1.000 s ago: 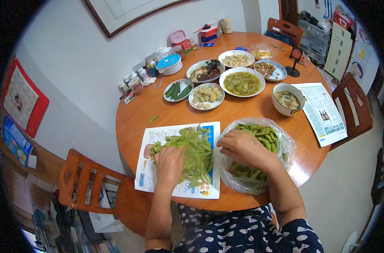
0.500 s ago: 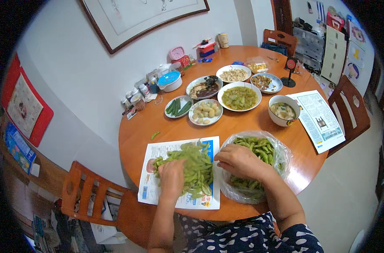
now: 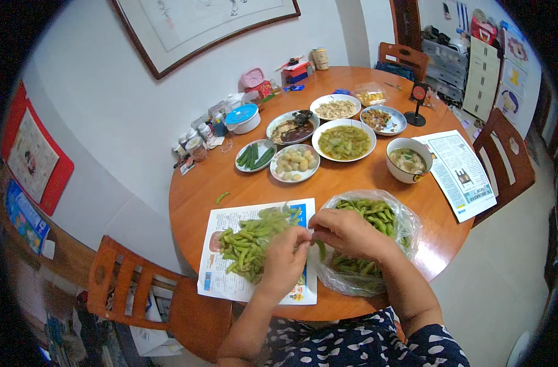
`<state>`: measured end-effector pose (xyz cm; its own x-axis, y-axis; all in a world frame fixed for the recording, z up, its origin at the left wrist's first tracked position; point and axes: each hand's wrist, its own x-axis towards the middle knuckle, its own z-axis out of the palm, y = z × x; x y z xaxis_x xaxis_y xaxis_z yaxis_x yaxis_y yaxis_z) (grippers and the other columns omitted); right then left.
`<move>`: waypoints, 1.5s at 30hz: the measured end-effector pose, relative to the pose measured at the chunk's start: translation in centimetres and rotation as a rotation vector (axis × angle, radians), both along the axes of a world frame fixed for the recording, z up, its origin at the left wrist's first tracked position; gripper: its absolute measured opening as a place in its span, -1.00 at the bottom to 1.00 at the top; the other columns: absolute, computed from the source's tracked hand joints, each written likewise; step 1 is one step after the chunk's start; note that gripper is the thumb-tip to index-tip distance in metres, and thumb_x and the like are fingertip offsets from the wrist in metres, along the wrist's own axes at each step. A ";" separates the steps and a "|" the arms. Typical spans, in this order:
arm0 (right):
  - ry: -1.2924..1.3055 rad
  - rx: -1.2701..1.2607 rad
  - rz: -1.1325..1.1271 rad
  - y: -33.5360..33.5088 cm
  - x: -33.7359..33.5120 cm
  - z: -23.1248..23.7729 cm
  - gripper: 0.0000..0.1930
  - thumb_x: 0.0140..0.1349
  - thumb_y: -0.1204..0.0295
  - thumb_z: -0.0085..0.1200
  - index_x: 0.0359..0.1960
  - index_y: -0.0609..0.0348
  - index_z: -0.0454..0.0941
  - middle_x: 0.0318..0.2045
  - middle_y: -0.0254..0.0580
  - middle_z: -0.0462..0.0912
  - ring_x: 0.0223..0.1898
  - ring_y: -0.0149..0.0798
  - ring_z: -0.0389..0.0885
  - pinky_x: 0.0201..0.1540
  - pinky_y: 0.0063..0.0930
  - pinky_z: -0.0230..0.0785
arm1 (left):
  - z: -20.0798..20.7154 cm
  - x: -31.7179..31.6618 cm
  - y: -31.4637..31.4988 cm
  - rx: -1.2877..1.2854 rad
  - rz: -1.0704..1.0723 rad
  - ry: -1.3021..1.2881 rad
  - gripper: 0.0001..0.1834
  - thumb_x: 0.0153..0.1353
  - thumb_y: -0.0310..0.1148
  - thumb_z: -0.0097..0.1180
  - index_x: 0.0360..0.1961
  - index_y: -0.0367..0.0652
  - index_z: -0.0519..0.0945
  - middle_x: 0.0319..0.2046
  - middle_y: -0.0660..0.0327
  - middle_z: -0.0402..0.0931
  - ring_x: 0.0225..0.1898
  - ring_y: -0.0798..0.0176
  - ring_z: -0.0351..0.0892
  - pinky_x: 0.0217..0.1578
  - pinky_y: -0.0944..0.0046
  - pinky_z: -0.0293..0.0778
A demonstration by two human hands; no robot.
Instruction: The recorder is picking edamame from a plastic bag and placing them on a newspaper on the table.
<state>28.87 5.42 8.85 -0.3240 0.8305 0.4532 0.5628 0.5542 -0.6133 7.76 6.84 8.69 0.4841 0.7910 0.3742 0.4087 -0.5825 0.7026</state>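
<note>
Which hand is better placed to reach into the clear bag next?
Probably the right hand: it is over the clear bag, close to the green pods inside, while the left hand is over the pod-covered newspaper, farther from the bag.

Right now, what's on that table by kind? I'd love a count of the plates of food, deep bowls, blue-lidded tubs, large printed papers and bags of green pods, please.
Plates of food: 6
Deep bowl: 1
Blue-lidded tub: 1
Large printed papers: 2
Bag of green pods: 1
Total: 11
</note>
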 end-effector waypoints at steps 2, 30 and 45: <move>0.036 -0.043 0.038 0.1 0.1 -0.1 -0.83 0.29 0.44 0.21 -0.11 0.17 0.62 -0.21 0.08 0.70 -0.13 0.22 0.69 -0.09 0.00 0.53 | -1.0 0.5 -0.1 -0.103 -0.005 -0.124 -0.78 0.28 -0.55 0.25 -0.06 -0.22 0.58 -0.17 0.09 0.69 -0.10 0.05 0.71 0.02 0.12 0.55; -0.317 -0.211 0.032 0.3 1.0 -0.5 -0.79 0.19 0.43 0.26 -0.14 0.15 0.71 -0.18 0.03 0.75 -0.10 0.14 0.74 -0.01 0.00 0.57 | -2.5 -7.0 2.8 0.263 0.197 0.423 -0.68 0.14 -0.37 0.42 -0.05 -0.13 0.74 -0.05 0.09 0.67 0.10 -0.05 0.56 0.19 -0.06 0.31; -0.264 -0.139 0.017 -0.2 1.1 0.3 -0.79 0.29 0.40 0.23 -0.10 0.20 0.69 -0.17 0.01 0.74 -0.09 0.11 0.73 0.00 -0.05 0.56 | -2.0 -8.5 3.9 0.252 0.067 0.456 -0.81 0.14 -0.41 0.39 -0.20 -0.13 0.74 -0.17 0.15 0.71 0.01 -0.03 0.62 0.10 -0.05 0.37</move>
<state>30.02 5.25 9.16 -0.4298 0.8721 0.2338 0.7042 0.4858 -0.5179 -0.70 10.70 6.64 0.5937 0.7385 0.3197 0.6826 -0.6725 0.2858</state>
